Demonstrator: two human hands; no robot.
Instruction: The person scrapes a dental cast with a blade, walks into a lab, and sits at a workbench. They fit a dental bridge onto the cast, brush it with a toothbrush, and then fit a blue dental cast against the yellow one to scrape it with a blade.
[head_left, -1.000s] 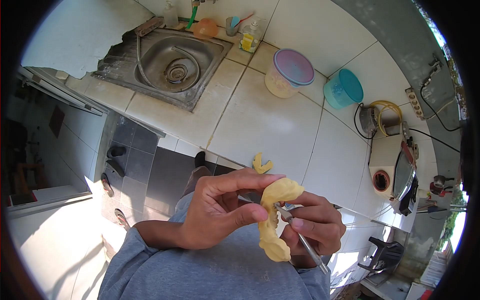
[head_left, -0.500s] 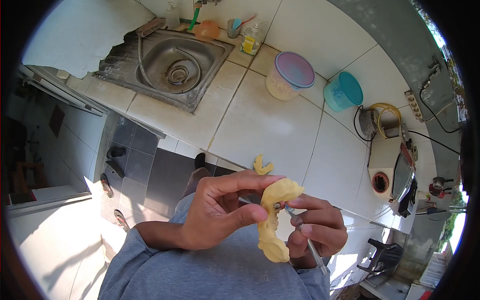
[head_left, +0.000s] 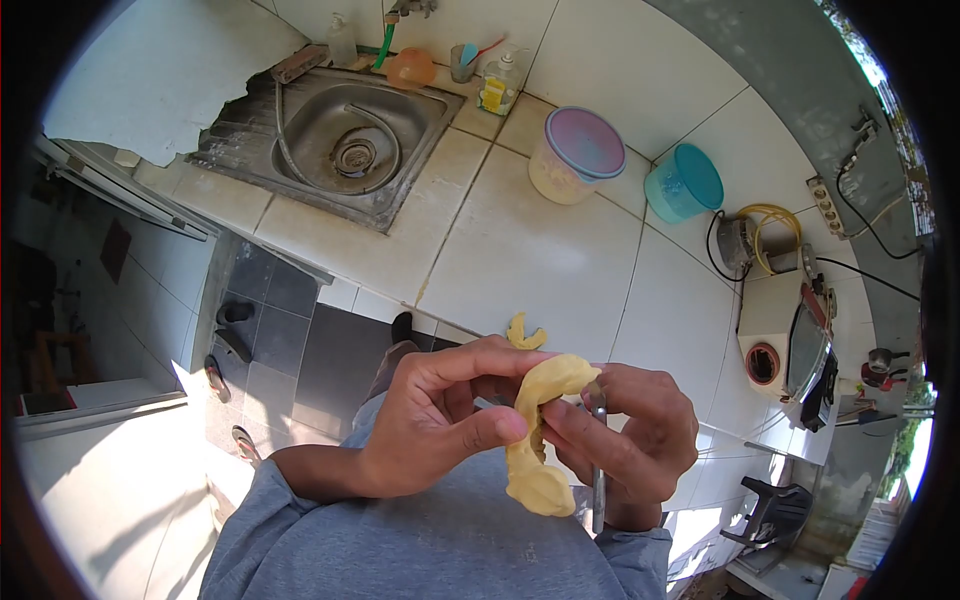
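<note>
A curved yellow dental cast [head_left: 523, 455] is pinched between the thumb and fingers of my left hand [head_left: 430, 420], in front of my grey shirt. Fingers of my right hand [head_left: 640, 430] close around a slim metal hand tool [head_left: 599, 485], its shaft pointing down. The right fingertips reach the inner side of the cast, and the tool's upper end lies beside the cast's top; whether its tip touches cannot be made out. Just beyond my hands, a smaller U-shaped yellow piece [head_left: 524, 332] lies near the front edge of the counter.
Ahead runs a tiled counter [head_left: 540, 255] with a steel sink [head_left: 345, 140] at left. A lidded tub [head_left: 575, 155], a teal container [head_left: 685, 183] and a soap bottle [head_left: 498, 85] stand toward the wall. A cream machine [head_left: 785, 335] and a power strip [head_left: 826, 207] are at right.
My right hand has turned and its fingers have moved in against the cast. The tool has swung from slanted to nearly upright. The cast has shifted slightly left, its inner side now mostly covered.
</note>
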